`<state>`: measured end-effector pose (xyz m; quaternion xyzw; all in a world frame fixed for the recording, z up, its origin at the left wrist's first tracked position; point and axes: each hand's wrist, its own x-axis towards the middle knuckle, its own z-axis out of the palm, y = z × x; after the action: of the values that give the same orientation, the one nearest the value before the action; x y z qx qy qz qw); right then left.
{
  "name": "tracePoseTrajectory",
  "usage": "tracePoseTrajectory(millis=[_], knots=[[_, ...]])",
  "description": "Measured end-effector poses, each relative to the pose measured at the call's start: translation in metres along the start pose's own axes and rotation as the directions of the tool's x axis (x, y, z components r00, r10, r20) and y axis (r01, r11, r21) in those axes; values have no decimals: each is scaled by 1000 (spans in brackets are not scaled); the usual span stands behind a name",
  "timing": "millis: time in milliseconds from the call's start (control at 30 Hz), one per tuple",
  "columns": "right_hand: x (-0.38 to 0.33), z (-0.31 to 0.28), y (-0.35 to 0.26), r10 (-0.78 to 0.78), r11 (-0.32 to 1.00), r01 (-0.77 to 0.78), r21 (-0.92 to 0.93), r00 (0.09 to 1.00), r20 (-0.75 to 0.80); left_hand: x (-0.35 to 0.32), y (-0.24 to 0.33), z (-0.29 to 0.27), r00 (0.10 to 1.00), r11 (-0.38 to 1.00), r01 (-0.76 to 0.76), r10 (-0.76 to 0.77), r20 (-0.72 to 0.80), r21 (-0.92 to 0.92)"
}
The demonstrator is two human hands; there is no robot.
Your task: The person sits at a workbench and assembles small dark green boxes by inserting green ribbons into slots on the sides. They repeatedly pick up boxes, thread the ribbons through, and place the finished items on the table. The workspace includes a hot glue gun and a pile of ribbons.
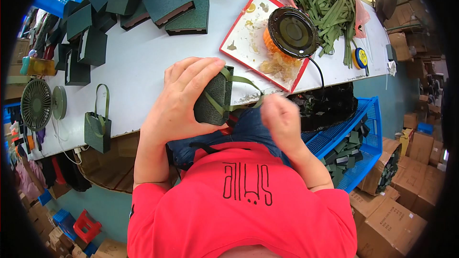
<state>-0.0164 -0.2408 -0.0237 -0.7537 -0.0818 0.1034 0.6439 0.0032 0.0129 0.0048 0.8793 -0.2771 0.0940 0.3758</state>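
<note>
My left hand (179, 100) is wrapped round a small dark green box (210, 106) at the table's front edge, thumb below and fingers over its top. A green ribbon (248, 82) runs from the box in a loop to the right. At the loop's end, my right hand (282, 118) is closed in a fist with the ribbon against its fingertips; motion smears it a little. Left of my left arm stands another dark green box (98, 131) with a ribbon loop upright like a handle.
Several dark green boxes (167, 2) are piled at the far left. A black round pan (293, 32) of dark liquid sits on a red-edged board (244, 33), beside a pink bag of green ribbons (318, 9). A small fan (36, 104) stands left; a blue crate (351, 172) is lower right.
</note>
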Motion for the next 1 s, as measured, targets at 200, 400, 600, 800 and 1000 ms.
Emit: tracePoseTrajectory(millis=[200, 400, 600, 800, 1000], knots=[[11, 25, -10, 2, 981, 42, -189, 973, 229, 2, 3, 2, 999, 999, -39, 38, 19, 22], [8, 11, -14, 241, 956, -280, 91, 922, 302, 0, 3, 2, 1000, 1000, 1, -1, 7, 0], [4, -1, -7, 169, 961, -167, 221, 986, 11, 0, 0, -4, 1000, 998, 14, -15, 27, 56], [4, 9, -15, 199, 936, -209, 283, 978, 63, 1, 2, -4, 1000, 999, 14, -13, -20, 33], [3, 2, -1, 52, 998, -56, 29, 991, 126, -3, 3, -8, 999, 999, 27, -26, -37, 32]])
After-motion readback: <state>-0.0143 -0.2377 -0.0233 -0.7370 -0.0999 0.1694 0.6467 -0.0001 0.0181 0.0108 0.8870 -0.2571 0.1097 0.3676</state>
